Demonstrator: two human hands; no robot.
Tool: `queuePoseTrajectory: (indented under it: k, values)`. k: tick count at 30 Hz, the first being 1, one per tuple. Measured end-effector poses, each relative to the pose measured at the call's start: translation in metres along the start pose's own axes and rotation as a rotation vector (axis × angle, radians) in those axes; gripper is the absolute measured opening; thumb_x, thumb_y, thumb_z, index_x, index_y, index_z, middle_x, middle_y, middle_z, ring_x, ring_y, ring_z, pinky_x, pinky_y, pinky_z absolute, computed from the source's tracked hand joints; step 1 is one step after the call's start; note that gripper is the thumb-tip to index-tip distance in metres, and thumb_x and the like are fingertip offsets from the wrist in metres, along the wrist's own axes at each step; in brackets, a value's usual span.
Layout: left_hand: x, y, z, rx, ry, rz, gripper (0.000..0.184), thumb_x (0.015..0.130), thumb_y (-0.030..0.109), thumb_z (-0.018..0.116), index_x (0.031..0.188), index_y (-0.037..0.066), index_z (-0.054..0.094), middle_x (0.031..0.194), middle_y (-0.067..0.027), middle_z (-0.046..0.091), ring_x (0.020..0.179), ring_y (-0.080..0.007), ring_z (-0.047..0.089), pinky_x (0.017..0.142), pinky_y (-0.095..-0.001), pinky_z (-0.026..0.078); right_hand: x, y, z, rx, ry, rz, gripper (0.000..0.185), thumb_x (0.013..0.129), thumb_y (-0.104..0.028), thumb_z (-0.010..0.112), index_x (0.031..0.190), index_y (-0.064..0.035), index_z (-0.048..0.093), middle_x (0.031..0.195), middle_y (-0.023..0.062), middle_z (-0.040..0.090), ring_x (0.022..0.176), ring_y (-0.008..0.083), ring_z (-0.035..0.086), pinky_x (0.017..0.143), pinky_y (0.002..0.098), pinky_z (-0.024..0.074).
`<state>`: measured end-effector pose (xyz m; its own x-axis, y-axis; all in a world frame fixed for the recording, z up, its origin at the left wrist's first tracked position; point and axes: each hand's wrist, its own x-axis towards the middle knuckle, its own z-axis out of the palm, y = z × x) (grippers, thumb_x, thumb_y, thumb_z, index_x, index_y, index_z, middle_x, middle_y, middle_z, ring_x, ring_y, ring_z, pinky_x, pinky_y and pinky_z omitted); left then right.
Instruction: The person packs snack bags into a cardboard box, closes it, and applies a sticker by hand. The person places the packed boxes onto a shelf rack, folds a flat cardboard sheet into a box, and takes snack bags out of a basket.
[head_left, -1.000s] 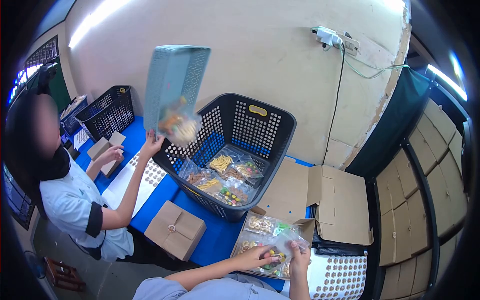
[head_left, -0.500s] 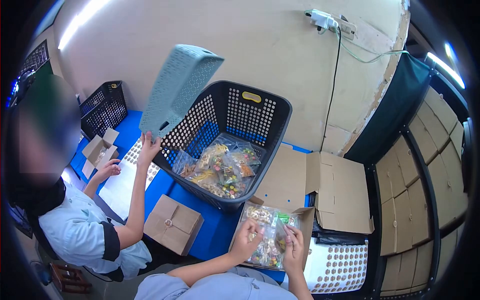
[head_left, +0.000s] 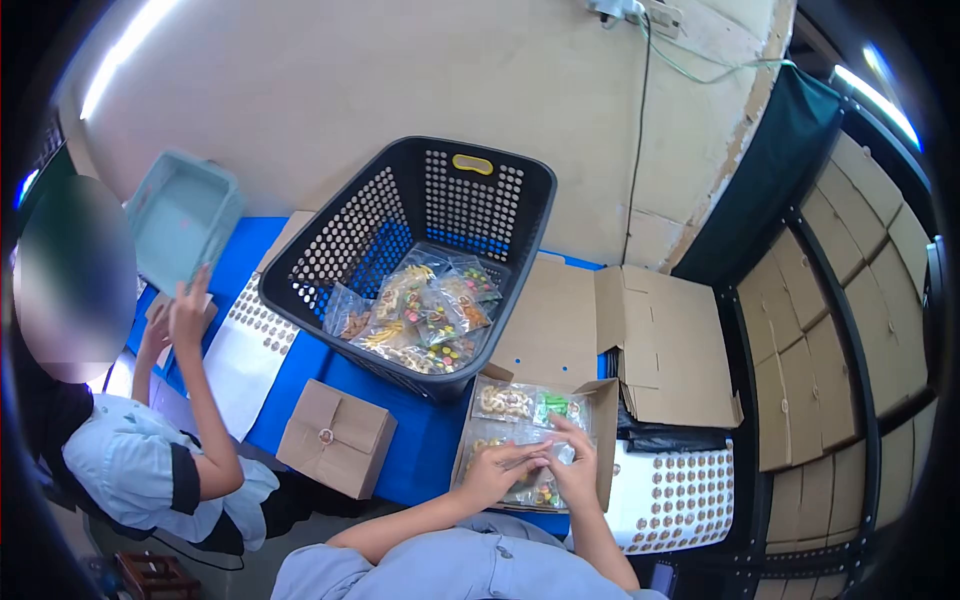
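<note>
Two hands meet above the box in the head view: our left hand and right hand come together at the fingertips, fingers bent. We cannot tell whether either grip has anything pinched in it, since the fingers cover the spot where they meet.

The box sits on the blue tabletop right before our body, presumably so that both forearms reach it easily. Its lid lies folded back towards the wall, which leaves the top uncovered. The packets lie inside, the pale rings and the green pieces at the far side; our hands hide part of the nearer ones.

Beyond, to the left, stands the basket, with more packets piled on its floor, probably set within arm's reach on purpose. A closed carton with a round sticker stands between it and us. Right of the box we see a sticker sheet lying flat, likely for easy peeling, and folded cardboard stacked behind it.

At far left, a co-worker's hand is at the lower edge of a tilted teal tray.
</note>
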<state>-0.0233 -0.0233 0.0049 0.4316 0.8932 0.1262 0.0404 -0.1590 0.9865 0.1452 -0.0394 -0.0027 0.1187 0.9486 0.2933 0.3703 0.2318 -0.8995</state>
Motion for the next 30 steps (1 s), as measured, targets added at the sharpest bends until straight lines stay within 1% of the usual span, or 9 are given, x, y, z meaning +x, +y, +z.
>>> queuePoseTrajectory:
  k: [3, 8, 13, 15, 19, 23, 24, 28, 30]
  values:
    - [0.002, -0.007, -0.001, 0.057, 0.066, 0.265, 0.03, 0.087, 0.012, 0.067, 0.118, 0.012, 0.068, 0.094, -0.0099, 0.073, 0.08, -0.0154, 0.068, 0.089, -0.0299, 0.049, -0.006, -0.007, -0.008, 0.104, -0.077, 0.125, 0.019, 0.076, -0.008, 0.073, 0.095, -0.0044, 0.074, 0.105, 0.0101, 0.071, 0.102, 0.0235, 0.06, 0.093, 0.0357, 0.0431]
    - [0.004, -0.013, -0.016, -0.039, -0.087, 0.115, 0.05, 0.104, 0.038, 0.03, 0.144, 0.009, 0.04, 0.131, -0.0146, 0.057, 0.112, -0.0242, 0.06, 0.103, -0.0384, 0.04, -0.008, -0.023, -0.022, 0.037, -0.107, 0.174, 0.018, 0.084, -0.01, 0.068, 0.1, -0.0025, 0.073, 0.1, 0.0112, 0.072, 0.096, 0.0193, 0.062, 0.086, 0.0333, 0.0479]
    - [0.015, -0.012, -0.03, -0.4, -0.045, 0.055, 0.063, 0.101, 0.049, 0.032, 0.146, 0.004, 0.032, 0.139, -0.018, 0.046, 0.129, -0.0303, 0.045, 0.11, -0.0405, 0.03, 0.001, -0.002, -0.03, 0.291, 0.252, 0.332, 0.026, 0.096, -0.016, 0.058, 0.108, 0.0046, 0.067, 0.103, 0.0143, 0.069, 0.093, 0.0178, 0.065, 0.079, 0.0286, 0.0528]
    - [0.02, -0.024, -0.036, 0.116, -0.261, 0.189, 0.07, 0.099, 0.055, 0.033, 0.148, 0.005, 0.027, 0.145, -0.0194, 0.037, 0.136, -0.032, 0.034, 0.113, -0.0428, 0.025, -0.004, -0.007, -0.024, 0.305, 0.227, 0.326, 0.033, 0.099, -0.023, 0.053, 0.112, 0.0046, 0.066, 0.103, 0.0139, 0.069, 0.097, 0.0216, 0.065, 0.085, 0.0316, 0.0527]
    - [0.01, -0.031, 0.002, -0.077, -0.139, 0.168, 0.076, 0.094, 0.06, 0.041, 0.147, 0.006, 0.031, 0.153, -0.0182, 0.023, 0.142, -0.0322, 0.024, 0.115, -0.0431, 0.02, -0.016, -0.019, 0.01, 0.223, -0.067, 0.248, 0.046, 0.098, -0.026, 0.055, 0.133, 0.0025, 0.051, 0.12, 0.0179, 0.061, 0.1, 0.0224, 0.057, 0.087, 0.0333, 0.0472]
    - [0.006, -0.036, 0.006, -0.199, -0.03, -0.125, 0.039, 0.098, 0.034, 0.05, 0.12, 0.003, 0.06, 0.119, -0.0158, 0.063, 0.117, -0.0309, 0.055, 0.112, -0.0413, 0.026, -0.014, 0.0, 0.018, -0.042, 0.302, -0.024, 0.065, 0.093, -0.029, 0.062, 0.145, -0.0007, 0.035, 0.101, 0.0136, 0.055, 0.086, 0.0246, 0.048, 0.082, 0.0344, 0.0409]
    - [0.005, -0.037, 0.005, -0.061, 0.036, 0.003, 0.026, 0.098, 0.022, 0.052, 0.104, 0.0, 0.065, 0.098, -0.0104, 0.07, 0.101, -0.026, 0.063, 0.108, -0.0405, 0.033, -0.008, -0.012, 0.011, -0.127, 0.343, 0.033, 0.051, 0.088, -0.026, 0.068, 0.13, -0.001, 0.054, 0.086, 0.007, 0.046, 0.088, 0.0222, 0.049, 0.082, 0.0328, 0.0414]
    - [0.003, -0.039, 0.001, 0.042, 0.036, 0.049, 0.028, 0.099, 0.024, 0.051, 0.106, 0.002, 0.066, 0.1, -0.01, 0.069, 0.101, -0.0224, 0.062, 0.103, -0.0392, 0.039, -0.001, -0.008, -0.014, 0.13, 0.006, 0.134, 0.019, 0.086, -0.016, 0.07, 0.08, 0.0009, 0.066, 0.085, 0.0043, 0.051, 0.085, 0.0165, 0.05, 0.08, 0.0299, 0.0416]
    - [0.003, -0.031, -0.001, -0.22, 0.02, -0.11, 0.03, 0.099, 0.025, 0.052, 0.109, 0.0, 0.064, 0.099, -0.0101, 0.068, 0.099, -0.0202, 0.062, 0.097, -0.0363, 0.043, 0.0, -0.008, -0.016, 0.185, 0.027, 0.142, 0.02, 0.089, -0.017, 0.067, 0.082, 0.0012, 0.065, 0.086, 0.0046, 0.053, 0.086, 0.0158, 0.052, 0.08, 0.0297, 0.0422]
